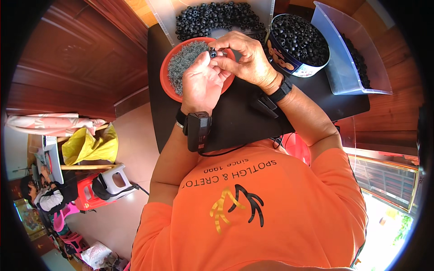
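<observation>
Over a red bowl [164,77] filled with small grey, translucent pieces [183,63], my two hands meet. My left hand [204,83] is turned palm up, its thumb and fingers closed on a small black ring-shaped part [213,53]. From the right, my right hand [246,56] brings its thumb and forefinger together at the same part. Something pale shows between those right fingertips, too small to name. Both wrists wear black straps, and a black box-shaped device [198,131] sits on the left one.
Behind the bowl lies a clear bin [160,22] of black ring parts. A round tin [289,67] full of them stands to the right, beside a translucent scoop-shaped bin [337,67]. All rest on a dark tabletop [235,122]. A yellow bag [90,147] and stools are at left.
</observation>
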The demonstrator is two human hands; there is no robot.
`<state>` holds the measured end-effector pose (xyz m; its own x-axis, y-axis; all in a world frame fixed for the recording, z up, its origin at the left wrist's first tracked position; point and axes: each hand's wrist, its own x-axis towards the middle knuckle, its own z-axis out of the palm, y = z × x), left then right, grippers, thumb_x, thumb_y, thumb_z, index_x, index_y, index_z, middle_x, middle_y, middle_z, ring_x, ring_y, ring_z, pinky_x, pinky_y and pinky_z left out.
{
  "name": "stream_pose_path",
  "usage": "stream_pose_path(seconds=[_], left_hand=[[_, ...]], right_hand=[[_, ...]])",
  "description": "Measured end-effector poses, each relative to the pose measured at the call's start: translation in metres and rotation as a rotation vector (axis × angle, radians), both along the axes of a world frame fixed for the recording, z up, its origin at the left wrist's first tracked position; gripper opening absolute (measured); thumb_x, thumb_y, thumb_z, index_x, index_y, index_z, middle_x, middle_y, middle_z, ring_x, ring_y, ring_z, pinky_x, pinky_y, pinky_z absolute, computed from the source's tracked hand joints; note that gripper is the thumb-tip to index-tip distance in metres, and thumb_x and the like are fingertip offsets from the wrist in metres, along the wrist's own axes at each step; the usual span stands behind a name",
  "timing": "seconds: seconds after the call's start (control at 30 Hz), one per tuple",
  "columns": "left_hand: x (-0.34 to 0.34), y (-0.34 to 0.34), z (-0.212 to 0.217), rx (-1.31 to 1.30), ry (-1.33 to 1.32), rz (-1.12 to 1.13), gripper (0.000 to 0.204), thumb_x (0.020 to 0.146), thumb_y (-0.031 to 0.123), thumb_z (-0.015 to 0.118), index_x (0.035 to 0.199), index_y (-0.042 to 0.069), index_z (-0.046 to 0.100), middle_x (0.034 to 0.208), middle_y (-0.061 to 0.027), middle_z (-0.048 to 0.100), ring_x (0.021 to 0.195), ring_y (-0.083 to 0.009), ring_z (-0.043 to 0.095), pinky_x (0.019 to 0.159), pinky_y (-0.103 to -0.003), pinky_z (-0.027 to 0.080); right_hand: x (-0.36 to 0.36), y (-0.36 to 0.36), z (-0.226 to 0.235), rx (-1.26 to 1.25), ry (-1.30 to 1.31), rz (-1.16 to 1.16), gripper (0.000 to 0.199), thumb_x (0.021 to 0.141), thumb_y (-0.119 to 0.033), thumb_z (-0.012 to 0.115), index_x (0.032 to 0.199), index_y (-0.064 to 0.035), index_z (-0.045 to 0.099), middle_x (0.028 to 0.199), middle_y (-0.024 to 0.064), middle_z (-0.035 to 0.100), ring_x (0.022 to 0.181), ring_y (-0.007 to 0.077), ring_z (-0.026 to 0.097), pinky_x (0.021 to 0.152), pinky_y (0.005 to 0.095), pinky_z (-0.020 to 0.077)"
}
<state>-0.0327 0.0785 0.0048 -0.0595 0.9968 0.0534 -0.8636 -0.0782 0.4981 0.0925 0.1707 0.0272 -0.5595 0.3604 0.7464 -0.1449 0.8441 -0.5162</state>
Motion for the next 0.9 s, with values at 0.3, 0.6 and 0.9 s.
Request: stream_pose_path(seconds=[0.3, 0.6, 0.9], left_hand=[[0.004, -0.002, 0.008, 0.004, -0.024, -0.009, 0.030, 0.097, 0.025, 0.043, 0.115, 0.003, 0.050, 0.107, -0.0080, 0.054, 0.102, -0.0177, 0.053, 0.094, -0.035, 0.041], [0.005, -0.004, 0.010, -0.007, -0.011, 0.009, 0.030, 0.098, 0.023, 0.038, 0.116, 0.002, 0.049, 0.112, -0.0090, 0.054, 0.102, -0.0192, 0.053, 0.094, -0.035, 0.041], [0.002, -0.004, -0.004, 0.025, -0.102, 0.027, 0.028, 0.099, 0.020, 0.035, 0.113, 0.001, 0.050, 0.112, -0.0078, 0.054, 0.104, -0.0182, 0.052, 0.095, -0.035, 0.040]], right_hand=[[0.000, -0.004, 0.004, 0.173, -0.024, -0.091, 0.033, 0.069, -0.008, 0.078, 0.100, -0.0043, 0.066, 0.092, 0.0072, 0.068, 0.079, 0.0226, 0.063, 0.070, 0.0324, 0.0512], [-0.001, -0.005, 0.002, 0.325, -0.013, -0.174, 0.033, 0.067, -0.012, 0.078, 0.097, -0.0039, 0.065, 0.090, 0.0080, 0.067, 0.078, 0.0259, 0.062, 0.069, 0.0333, 0.0508], [-0.006, -0.015, 0.002, 0.486, -0.080, -0.294, 0.026, 0.070, -0.011, 0.072, 0.093, -0.0052, 0.062, 0.083, 0.0064, 0.063, 0.076, 0.0262, 0.061, 0.069, 0.0338, 0.0500]])
